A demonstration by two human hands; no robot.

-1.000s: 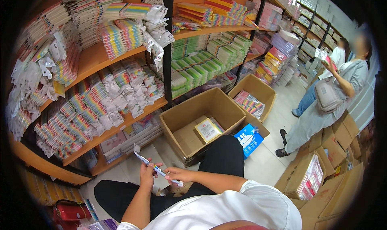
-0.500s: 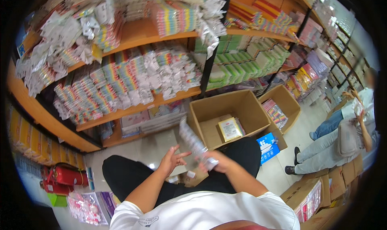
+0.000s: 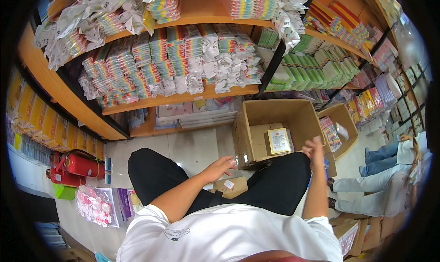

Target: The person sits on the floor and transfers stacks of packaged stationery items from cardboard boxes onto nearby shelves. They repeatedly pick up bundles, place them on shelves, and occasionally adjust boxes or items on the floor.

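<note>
My left hand (image 3: 221,168) hangs above my lap with its fingers apart, holding nothing. Out to the right, over my right knee, my right hand (image 3: 314,152) is raised, fingers loosely spread and nothing in them. It is nearest the large open cardboard box (image 3: 238,145), which holds a flat pack with a pale yellow border (image 3: 278,141). Behind that hand stands a smaller cardboard box (image 3: 350,119) with pink striped packets (image 3: 329,132) and a whitish packet (image 3: 342,131) inside. Between my legs lies a small brown cardboard piece (image 3: 236,186) with a white label.
Shelves ahead carry rainbow-coloured packets (image 3: 151,55) and green packs (image 3: 311,71). Red fire extinguishers (image 3: 85,164) stand at the left beside pink bagged goods (image 3: 95,204). Two people (image 3: 389,184) are at the right, near more cardboard boxes (image 3: 373,230).
My right hand has let go of the long whitish packet and moved right. A whitish packet now shows in the smaller box. The view has shifted, and the people's positions differ.
</note>
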